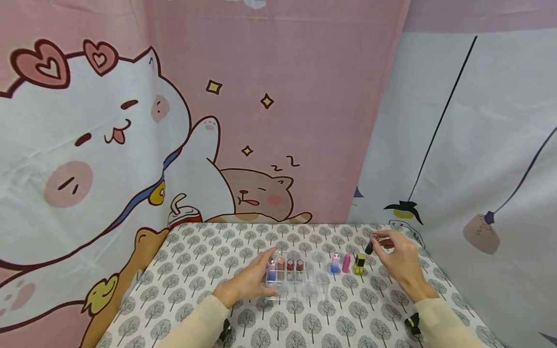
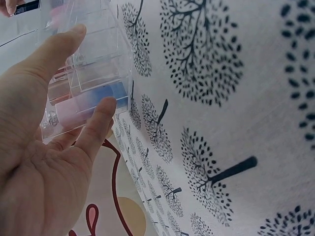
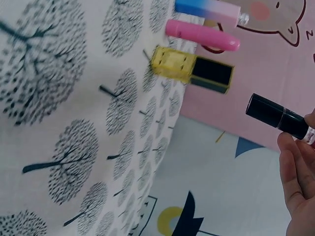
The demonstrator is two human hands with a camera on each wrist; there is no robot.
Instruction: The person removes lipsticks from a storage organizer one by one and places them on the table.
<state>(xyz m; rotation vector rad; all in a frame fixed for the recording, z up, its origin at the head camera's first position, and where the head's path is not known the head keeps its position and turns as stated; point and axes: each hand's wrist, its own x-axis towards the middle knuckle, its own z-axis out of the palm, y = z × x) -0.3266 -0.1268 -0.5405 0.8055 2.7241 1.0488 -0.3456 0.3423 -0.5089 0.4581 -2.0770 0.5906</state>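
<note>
The right hand (image 1: 400,257) pinches a black lipstick (image 1: 369,248) near the far edge of the table (image 1: 313,309); the left hand (image 1: 251,279) grips a clear case (image 1: 310,276). Three tubes (image 1: 346,263) stand between their fingers. Beyond, the curtain (image 1: 326,96) reads "Z".

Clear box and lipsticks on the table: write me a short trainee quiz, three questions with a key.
1. Multiple choice. What is the main color of the lipstick in the right hand? A) Pink B) Black C) Yellow
2. True or false. The clear box by the left hand is empty.
3. Fill in. Outside the box, the ____ tube stands between the pink-and-blue tube and the yellow-and-black tube.

Key: 1. B. 2. False; several lipsticks stand inside. 3. Bright pink.
</note>
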